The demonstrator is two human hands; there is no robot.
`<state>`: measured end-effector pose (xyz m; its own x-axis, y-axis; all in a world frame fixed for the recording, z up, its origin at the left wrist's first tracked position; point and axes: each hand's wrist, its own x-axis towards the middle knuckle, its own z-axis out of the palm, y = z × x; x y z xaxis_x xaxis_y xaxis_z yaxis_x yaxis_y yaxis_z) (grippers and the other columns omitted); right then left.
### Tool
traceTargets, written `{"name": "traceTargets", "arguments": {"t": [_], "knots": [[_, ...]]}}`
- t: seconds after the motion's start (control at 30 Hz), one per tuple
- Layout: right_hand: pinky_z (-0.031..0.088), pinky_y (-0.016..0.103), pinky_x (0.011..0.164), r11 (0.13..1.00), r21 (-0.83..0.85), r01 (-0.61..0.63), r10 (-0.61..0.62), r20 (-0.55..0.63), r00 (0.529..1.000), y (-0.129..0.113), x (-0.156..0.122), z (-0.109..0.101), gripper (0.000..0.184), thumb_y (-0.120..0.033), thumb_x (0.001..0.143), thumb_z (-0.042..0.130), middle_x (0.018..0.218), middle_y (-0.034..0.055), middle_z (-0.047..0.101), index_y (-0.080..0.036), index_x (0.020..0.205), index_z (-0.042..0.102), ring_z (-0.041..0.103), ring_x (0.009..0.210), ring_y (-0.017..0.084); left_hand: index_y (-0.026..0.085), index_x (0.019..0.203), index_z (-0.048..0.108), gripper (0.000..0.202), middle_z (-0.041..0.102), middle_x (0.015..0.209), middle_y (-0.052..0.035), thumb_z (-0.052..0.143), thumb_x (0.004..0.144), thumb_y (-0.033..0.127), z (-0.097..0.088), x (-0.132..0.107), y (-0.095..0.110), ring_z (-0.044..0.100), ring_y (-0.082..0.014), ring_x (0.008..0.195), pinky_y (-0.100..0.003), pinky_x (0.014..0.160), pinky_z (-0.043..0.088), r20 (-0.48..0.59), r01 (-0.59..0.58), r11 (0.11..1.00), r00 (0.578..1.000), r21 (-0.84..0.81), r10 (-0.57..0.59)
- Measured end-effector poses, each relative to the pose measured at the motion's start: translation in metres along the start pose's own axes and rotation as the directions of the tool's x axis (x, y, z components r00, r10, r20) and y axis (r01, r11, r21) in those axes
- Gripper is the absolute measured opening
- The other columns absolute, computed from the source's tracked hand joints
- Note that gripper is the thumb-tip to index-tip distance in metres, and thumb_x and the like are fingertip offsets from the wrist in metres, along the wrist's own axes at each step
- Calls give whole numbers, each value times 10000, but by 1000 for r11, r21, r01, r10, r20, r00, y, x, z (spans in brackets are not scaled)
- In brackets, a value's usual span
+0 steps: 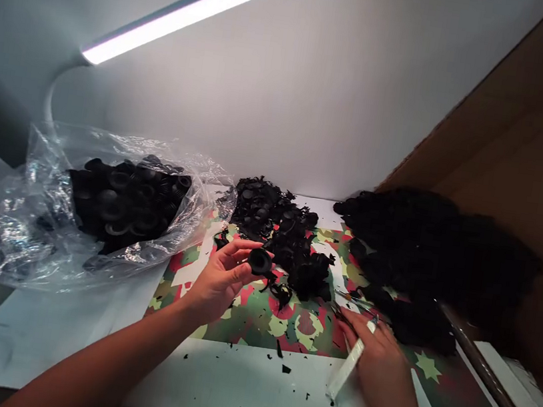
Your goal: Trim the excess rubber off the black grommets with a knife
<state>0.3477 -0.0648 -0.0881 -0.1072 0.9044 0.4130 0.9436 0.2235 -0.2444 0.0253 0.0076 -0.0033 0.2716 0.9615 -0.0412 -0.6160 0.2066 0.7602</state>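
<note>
left hand (219, 278) pinching black rubber part (260, 261) at its fingertips, right hand (378, 360) gripping white-handled tool (348, 366)

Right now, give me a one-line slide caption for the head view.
Left hand pinches a black round part over a camouflage mat; right hand holds a white-handled tool beside black scraps.

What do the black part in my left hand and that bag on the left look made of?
The black round part in the left hand looks like moulded rubber, perhaps soft plastic: matte black, with ragged scraps beside it. The bag is thin clear plastic film: see-through, crinkled, glinting.
</note>
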Motion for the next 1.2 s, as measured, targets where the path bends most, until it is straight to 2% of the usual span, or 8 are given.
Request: {"name": "traceTargets", "arguments": {"t": [0.1,0.2,0.3,0.37,0.47,0.63,0.97,1.2], "knots": [[553,481,919,999,29,-19,20,-41,999,4,-4,0,413,-427,995,434,1045,103,778,-236,1210,731,729,922,303,229,1063,738,436,767,1027,-57,908,663,265,2,-1,3,754,-249,950,-350,880,577,4,20,1000,1000,-19,-20],[594,396,786,964,181,-193,212,-91,973,-5,7,-12,416,-447,985,465,1043,88,769,-258,1269,704,735,875,273,217,1060,752,493,776,1007,-59,936,603,240,2,-1,3,755,-265,955,-363,880,579,0,32,999,999,-40,-32],[585,336,690,871,376,-315,359,-50,932,-31,30,-29,438,-471,974,507,983,81,772,-238,1301,683,727,787,241,193,1006,772,468,791,959,-62,943,570,194,1,0,0,755,-245,922,-339,845,582,-10,39,999,999,-29,-39],[582,323,690,819,498,-285,313,29,949,-56,48,-37,438,-493,947,565,981,83,765,-216,1253,710,722,809,238,185,977,780,453,797,940,-60,943,554,166,0,0,-2,750,-214,878,-309,818,578,-25,24,1000,999,-9,-24],[568,293,639,794,588,-158,143,72,987,-95,69,-43,381,-449,931,621,935,62,746,-249,1238,722,698,758,205,184,945,783,444,799,934,-57,950,534,162,-1,1,-4,738,-194,837,-291,780,570,-35,-17,999,999,29,18],[572,275,623,760,641,108,-109,-38,993,-139,85,-41,323,-342,945,630,886,51,705,-276,1247,721,665,695,170,197,950,786,420,801,951,-54,946,563,178,-7,1,-7,729,-189,873,-283,815,555,7,-63,995,998,77,62],[572,249,609,755,615,228,-190,-128,973,-156,90,-38,324,-221,971,580,874,55,660,-259,1264,713,660,697,151,208,952,804,408,787,980,-52,928,567,155,-9,-1,-7,698,-204,912,-266,774,538,-50,-166,960,982,225,181],[594,258,682,758,613,222,-187,-123,975,-165,89,-41,335,-199,967,584,924,60,679,-276,1269,706,688,797,167,215,956,800,393,782,982,-52,918,586,157,-7,-2,-6,694,-213,926,-270,762,540,-81,-180,955,976,237,204]]}}
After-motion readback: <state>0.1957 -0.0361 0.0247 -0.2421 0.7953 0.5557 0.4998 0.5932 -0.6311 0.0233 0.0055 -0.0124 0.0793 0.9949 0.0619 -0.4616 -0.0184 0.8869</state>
